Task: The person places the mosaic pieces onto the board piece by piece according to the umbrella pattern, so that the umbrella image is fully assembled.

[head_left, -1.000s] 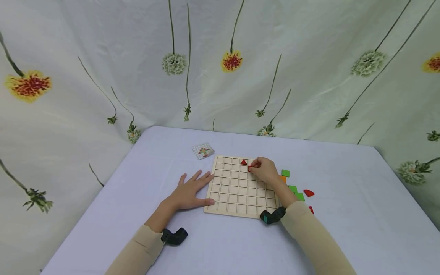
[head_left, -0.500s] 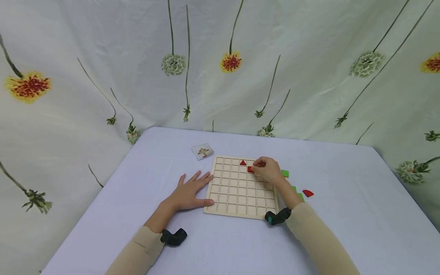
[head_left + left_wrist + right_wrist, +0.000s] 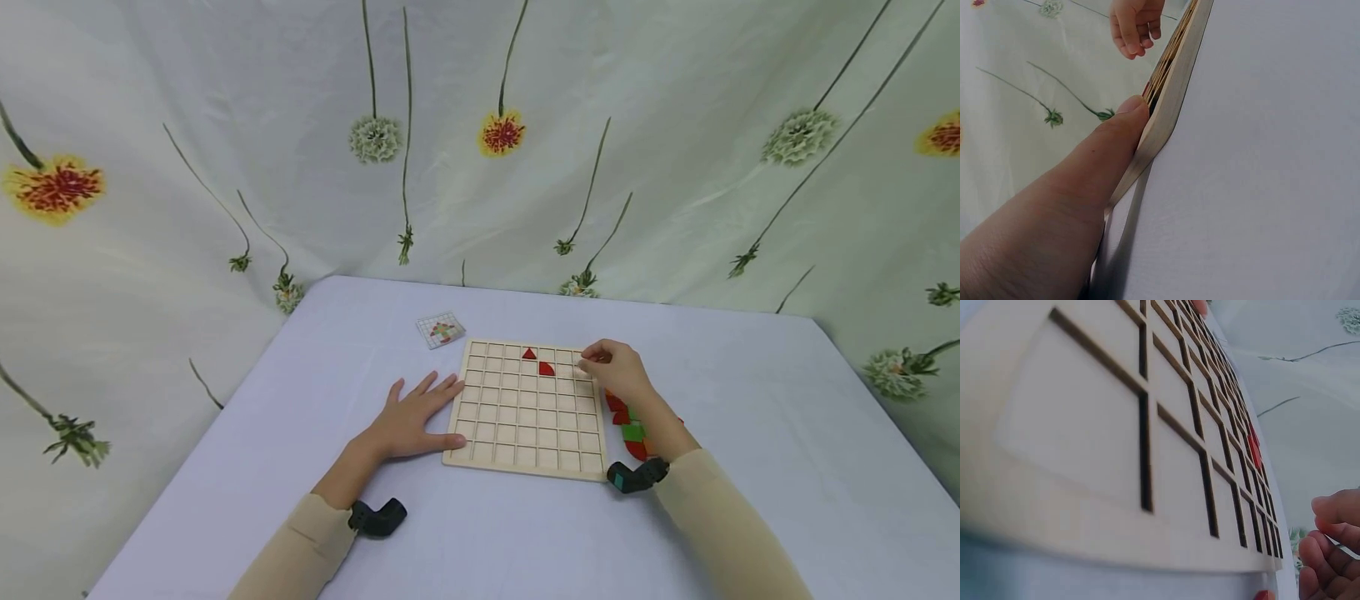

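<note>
A wooden grid board (image 3: pixel 517 408) lies on the white-covered table, its cells bounded by raised strips. In its upper rows sit a red triangle (image 3: pixel 529 354) and, one row lower and to the right, a red quarter-circle piece (image 3: pixel 547 368). My left hand (image 3: pixel 412 421) lies spread at the board's left side, fingers straight; its thumb (image 3: pixel 1107 147) rests on the board's edge in the left wrist view. Over the board's upper right edge is my right hand (image 3: pixel 618 367). Its fingers (image 3: pixel 1329 562) are loosely bent, and I see nothing between them.
Right of the board lie loose red, green and orange pieces (image 3: pixel 633 432), partly hidden under the right forearm. A pattern card (image 3: pixel 441 330) lies beyond the board's upper left corner. A flower-print cloth (image 3: pixel 675 167) hangs behind the table.
My right hand has let go of the red quarter-circle piece, which stays in its cell, and has moved right toward the board's edge. The left hand has kept its place.
</note>
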Demonstrator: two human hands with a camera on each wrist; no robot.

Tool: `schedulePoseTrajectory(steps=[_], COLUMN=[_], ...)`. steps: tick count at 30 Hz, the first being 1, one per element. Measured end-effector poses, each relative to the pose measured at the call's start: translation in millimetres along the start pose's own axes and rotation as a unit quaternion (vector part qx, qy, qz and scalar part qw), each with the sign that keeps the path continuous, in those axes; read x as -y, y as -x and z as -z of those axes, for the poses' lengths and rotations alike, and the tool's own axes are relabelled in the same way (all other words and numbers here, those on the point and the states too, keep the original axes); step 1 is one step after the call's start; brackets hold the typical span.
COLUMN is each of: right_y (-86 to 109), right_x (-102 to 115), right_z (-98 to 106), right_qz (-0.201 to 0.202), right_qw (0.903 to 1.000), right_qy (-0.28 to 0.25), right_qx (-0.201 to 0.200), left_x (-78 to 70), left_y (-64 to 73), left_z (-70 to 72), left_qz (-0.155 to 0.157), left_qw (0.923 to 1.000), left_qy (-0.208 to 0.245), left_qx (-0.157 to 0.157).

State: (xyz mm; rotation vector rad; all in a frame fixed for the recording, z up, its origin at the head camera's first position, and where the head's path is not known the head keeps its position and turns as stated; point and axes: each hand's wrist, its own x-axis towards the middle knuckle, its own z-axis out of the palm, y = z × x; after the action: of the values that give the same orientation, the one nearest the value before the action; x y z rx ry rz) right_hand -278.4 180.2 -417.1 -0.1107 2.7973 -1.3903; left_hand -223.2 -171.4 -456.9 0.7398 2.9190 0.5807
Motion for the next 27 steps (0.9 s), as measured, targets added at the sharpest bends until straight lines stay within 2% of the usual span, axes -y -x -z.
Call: schedulePoseTrajectory(steps=[11,22,27], right_y=[6.5,10.1,8.7], right_x=[-17.9,-37.3,-45.7], right_z=[29.9,37.7,36.7], right_qz=[-0.035,-0.06,-0.055], right_qw=[0.9983,0.997,0.9972], right_qy=[0.046,0.049,0.052], right_qx=[-0.005,-0.005,0.003], left_x=[0.0,-0.8,-0.4], left_y=[-0.3,0.7,0.3], left_z=[-0.2,0.2,-0.6], left_qz=[0.001,0.0,0.001], left_qw=[1.0,1.0,1.0], left_qy=[-0.003,-0.003,-0.009], left_qx=[-0.001,-0.002,-0.003])
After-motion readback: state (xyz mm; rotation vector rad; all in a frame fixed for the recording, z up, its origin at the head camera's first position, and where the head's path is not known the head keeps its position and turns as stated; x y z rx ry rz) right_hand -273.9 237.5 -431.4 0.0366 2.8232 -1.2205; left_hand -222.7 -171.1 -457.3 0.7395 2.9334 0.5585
